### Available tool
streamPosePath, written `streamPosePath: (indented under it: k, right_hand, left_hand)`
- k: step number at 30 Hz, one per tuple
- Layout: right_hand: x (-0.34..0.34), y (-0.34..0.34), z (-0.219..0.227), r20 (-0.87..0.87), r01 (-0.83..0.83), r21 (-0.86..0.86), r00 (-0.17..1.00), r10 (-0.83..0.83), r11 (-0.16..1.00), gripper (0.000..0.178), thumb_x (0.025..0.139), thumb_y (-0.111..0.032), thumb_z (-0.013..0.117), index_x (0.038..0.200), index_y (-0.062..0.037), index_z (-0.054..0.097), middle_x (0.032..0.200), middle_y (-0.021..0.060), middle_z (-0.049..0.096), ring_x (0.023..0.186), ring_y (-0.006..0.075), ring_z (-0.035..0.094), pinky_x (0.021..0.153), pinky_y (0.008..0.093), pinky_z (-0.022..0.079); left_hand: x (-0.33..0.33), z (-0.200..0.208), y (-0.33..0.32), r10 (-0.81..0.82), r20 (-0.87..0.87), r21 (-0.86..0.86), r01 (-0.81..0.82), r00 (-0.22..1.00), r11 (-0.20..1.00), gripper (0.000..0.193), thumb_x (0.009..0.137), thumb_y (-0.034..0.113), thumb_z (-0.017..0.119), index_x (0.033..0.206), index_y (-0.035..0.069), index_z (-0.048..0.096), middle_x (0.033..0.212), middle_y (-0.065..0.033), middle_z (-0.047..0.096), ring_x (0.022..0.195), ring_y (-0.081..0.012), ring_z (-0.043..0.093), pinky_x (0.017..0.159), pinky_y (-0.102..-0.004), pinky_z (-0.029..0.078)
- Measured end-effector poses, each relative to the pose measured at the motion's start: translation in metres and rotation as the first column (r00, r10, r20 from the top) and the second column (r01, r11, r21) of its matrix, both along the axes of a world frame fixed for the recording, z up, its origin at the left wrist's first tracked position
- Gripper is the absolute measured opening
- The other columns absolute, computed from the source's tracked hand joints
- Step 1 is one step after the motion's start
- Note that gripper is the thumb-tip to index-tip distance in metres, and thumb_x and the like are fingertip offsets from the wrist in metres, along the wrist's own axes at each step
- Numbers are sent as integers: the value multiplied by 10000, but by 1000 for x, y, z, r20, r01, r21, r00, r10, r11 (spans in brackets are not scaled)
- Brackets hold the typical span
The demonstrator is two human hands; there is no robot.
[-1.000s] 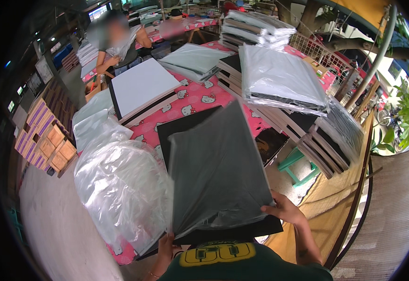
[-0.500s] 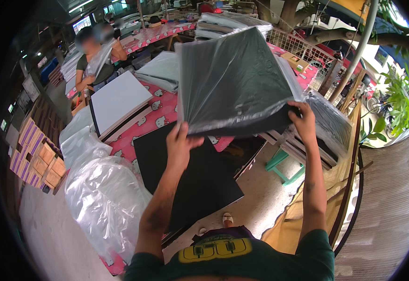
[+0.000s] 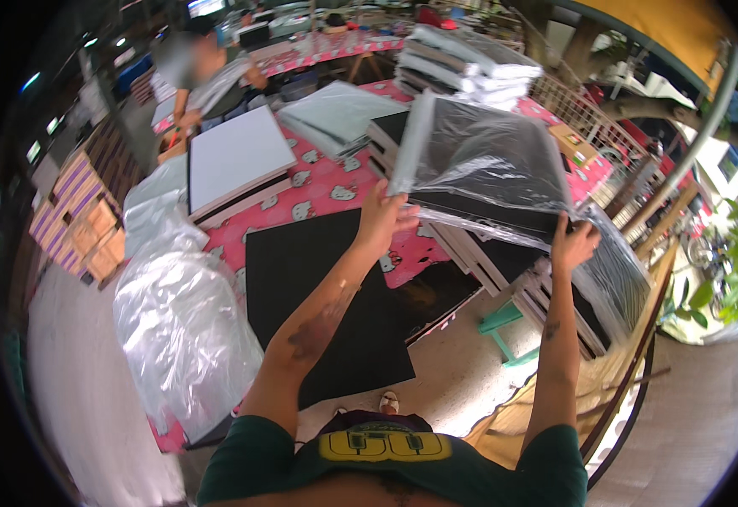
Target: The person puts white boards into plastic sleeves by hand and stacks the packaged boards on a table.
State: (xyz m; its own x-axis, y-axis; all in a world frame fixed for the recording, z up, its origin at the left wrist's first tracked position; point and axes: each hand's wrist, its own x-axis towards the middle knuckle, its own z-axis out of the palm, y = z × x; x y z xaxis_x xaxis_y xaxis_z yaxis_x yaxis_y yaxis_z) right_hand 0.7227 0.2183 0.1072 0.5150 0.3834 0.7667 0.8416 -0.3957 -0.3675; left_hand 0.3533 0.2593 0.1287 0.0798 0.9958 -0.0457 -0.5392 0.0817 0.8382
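A flat black panel in a clear plastic bag (image 3: pixel 495 160) lies tilted over a stack of black panels with pale edges (image 3: pixel 463 247), at the far side of the table. My left hand (image 3: pixel 381 221) grips its near left corner, some fingers spread along the edge. At the near right corner, my right hand (image 3: pixel 573 243) pinches the plastic and the panel's edge. Whether the panel touches the stack all along is hidden. Closer to me, a large bare black panel (image 3: pixel 326 313) lies on the pink patterned table cover (image 3: pixel 301 190).
Left stand a white-topped panel stack (image 3: pixel 238 160) and a heap of clear plastic bags (image 3: pixel 187 329). Wrapped panels (image 3: pixel 470 63) are piled behind; more (image 3: pixel 610 270) sit right, beside a green stool (image 3: pixel 504 334). A co-worker (image 3: pixel 212 84) handles plastic at the far left.
Both hands have moved right with the bagged panel and lowered it over the stack. The view has shifted, and the panel now lies flatter.
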Motion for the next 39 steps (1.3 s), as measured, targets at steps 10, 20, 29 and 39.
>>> streamPosePath:
  k: [10, 20, 29, 39]
  right_hand:
    - [-21, -11, -27, 191, -126, -161, 969, 156, 979, 493, 842, -586, 578, 1151, -204, 622, 1141, 170, 574, 1066, 372, 545, 861, 545, 417]
    - [-489, -180, -119, -827, -789, 552, -477, -297, -269, 382, 962, -391, 526, 1049, -33, 628, 988, 67, 650, 916, 218, 628, 827, 370, 490]
    - [-620, -232, -95, -501, -545, 837, -803, -321, 57, 308, 970, -222, 535, 1259, -122, 500, 1032, 5, 601, 973, 145, 569, 864, 353, 461]
    - [-521, -203, -77, -260, -315, 845, -948, -181, 432, 376, 955, -269, 533, 1256, -47, 500, 1264, 154, 550, 1128, 288, 559, 984, 454, 454]
  left_hand:
    - [-377, -127, -257, -2, -998, -13, -182, 60, 983, 295, 722, 264, 779, 827, 36, 624, 819, -106, 667, 792, -251, 654, 718, -366, 516]
    - [-438, -131, -336, 453, -869, 330, -450, 198, 830, 110, 914, 103, 554, 956, 6, 583, 699, -90, 585, 623, -169, 550, 598, -307, 447]
    - [-381, -112, -356, 437, -838, 249, -485, 325, 838, 220, 891, 223, 629, 914, 5, 607, 622, -165, 551, 554, -202, 521, 559, -343, 435]
    - [-376, -90, -275, 588, -786, 536, -262, 194, 803, 119, 940, 129, 522, 933, 34, 593, 709, -219, 602, 641, -379, 616, 565, -442, 445]
